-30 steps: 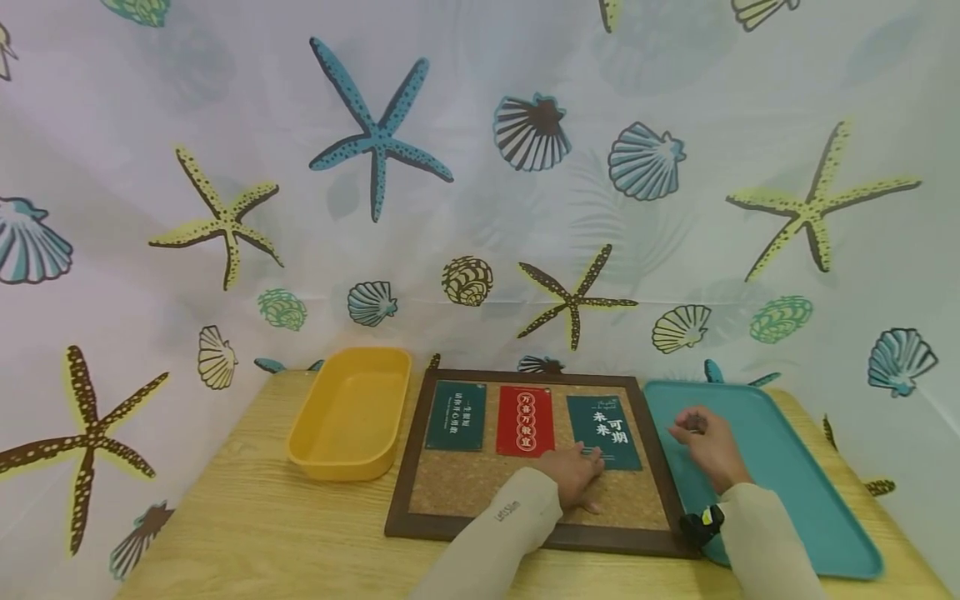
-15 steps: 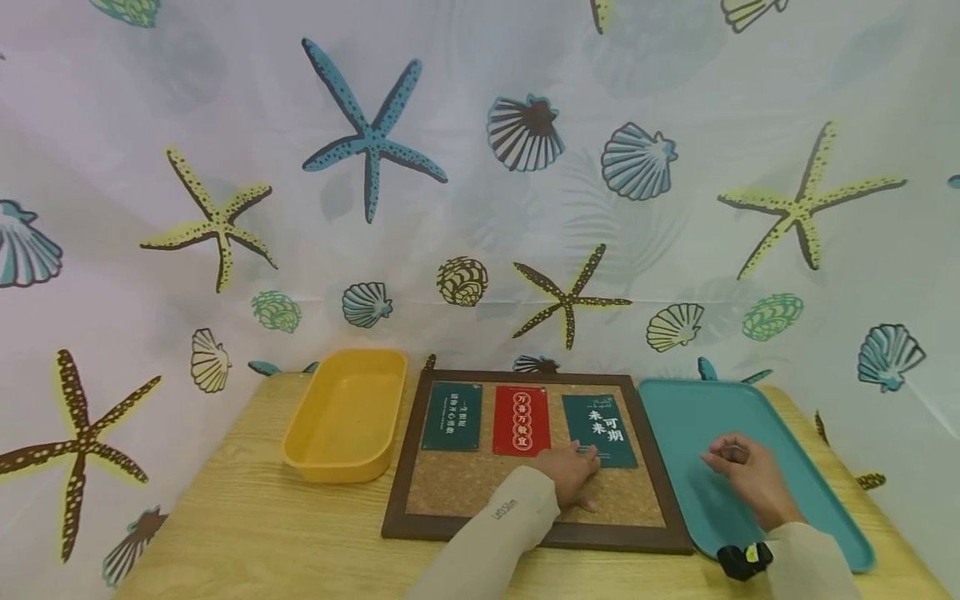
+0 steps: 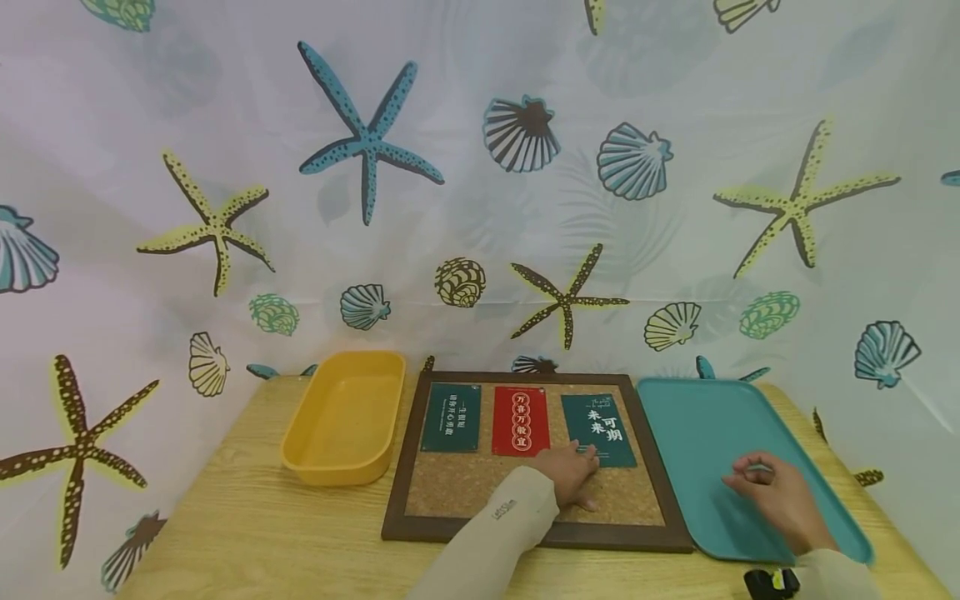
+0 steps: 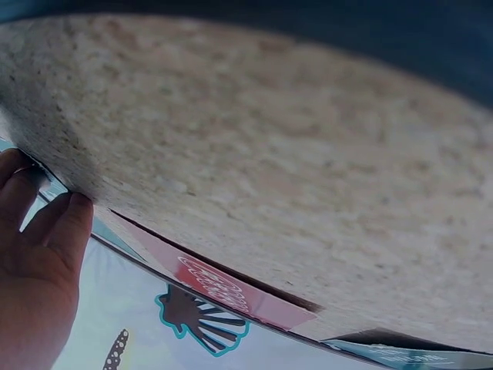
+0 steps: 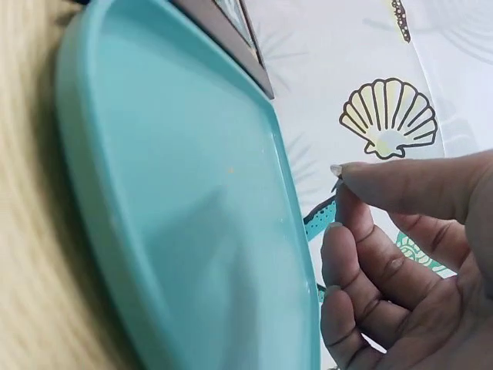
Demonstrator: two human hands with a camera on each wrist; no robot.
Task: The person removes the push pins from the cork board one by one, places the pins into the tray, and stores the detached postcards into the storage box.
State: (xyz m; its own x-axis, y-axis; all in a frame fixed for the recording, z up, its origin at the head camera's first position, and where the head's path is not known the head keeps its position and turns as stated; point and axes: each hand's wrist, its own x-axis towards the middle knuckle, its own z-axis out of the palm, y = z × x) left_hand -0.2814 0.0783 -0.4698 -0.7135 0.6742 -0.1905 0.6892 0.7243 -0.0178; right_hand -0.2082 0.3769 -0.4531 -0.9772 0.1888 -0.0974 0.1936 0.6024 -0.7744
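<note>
My left hand (image 3: 566, 475) rests with extended fingers on the lower left part of a teal card (image 3: 600, 425) with white lettering. That card lies slightly tilted at the right of a brown-framed corkboard (image 3: 465, 492). A red card (image 3: 521, 421) and another teal card (image 3: 451, 417) sit left of it, with small tacks at their corners. Over the blue tray (image 3: 705, 417), my right hand (image 3: 783, 500) pinches a tiny thumbtack (image 5: 337, 185) between thumb and forefinger. Only its dark point shows; the fingers hide its head. The other fingers are curled.
A yellow bin (image 3: 345, 417) stands left of the corkboard on the wooden table (image 3: 240, 500). The tray lies along the board's right side. Behind the table hangs a white curtain (image 3: 465, 208) printed with starfish and shells.
My right hand has moved right and back toward me over the tray, away from the corkboard. The left hand stays on the teal card. The head view has shifted slightly.
</note>
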